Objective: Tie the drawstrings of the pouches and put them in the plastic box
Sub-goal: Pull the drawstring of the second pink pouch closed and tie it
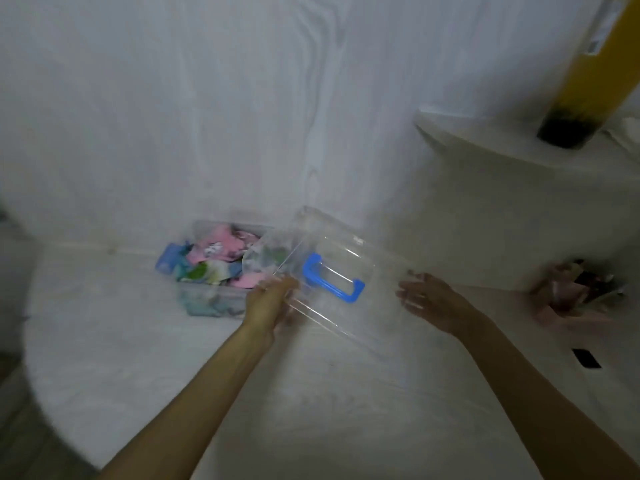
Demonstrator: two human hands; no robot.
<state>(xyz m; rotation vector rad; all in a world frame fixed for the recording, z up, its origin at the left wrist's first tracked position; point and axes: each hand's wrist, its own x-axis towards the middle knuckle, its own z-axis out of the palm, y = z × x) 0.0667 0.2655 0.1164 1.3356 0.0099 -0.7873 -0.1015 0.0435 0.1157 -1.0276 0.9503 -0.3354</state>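
A clear plastic box (pixel 194 292) stands on the white surface against the wall, filled with several pink, green and blue pouches (pixel 218 258). Its clear lid (pixel 349 251), with a blue handle (pixel 332 278), is tilted in the air just right of the box. My left hand (pixel 270 299) grips the lid's left near edge. At the lid's right edge my right hand (pixel 429 299) has its fingers spread and touching the rim. The frame is blurred by motion.
A blue clip (pixel 168 259) sits on the box's left end. More pinkish pouches (pixel 571 292) lie at the right. A yellow tube with a dark base (pixel 571 116) stands on a raised white ledge (pixel 485 143). A small dark object (pixel 587 358) lies at right.
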